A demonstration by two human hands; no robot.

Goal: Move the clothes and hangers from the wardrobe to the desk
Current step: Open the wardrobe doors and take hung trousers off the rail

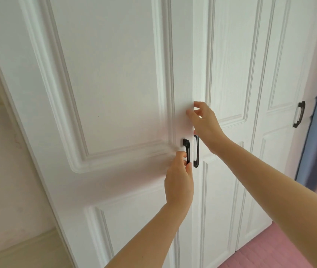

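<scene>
White wardrobe door (115,93): vertical black handle (187,151) is gripped by left hand (179,180), fingers (180,155) curled round it. Door edge (193,84) just above is pinched by right hand (204,122). Clothes, hangers hidden behind, unseen.

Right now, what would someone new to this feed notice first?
A white panelled wardrobe fills the view. At centre, the left hand grips the black handle on the left door, and the right hand pinches that door's edge just above. A pink floor shows at lower right.
</scene>
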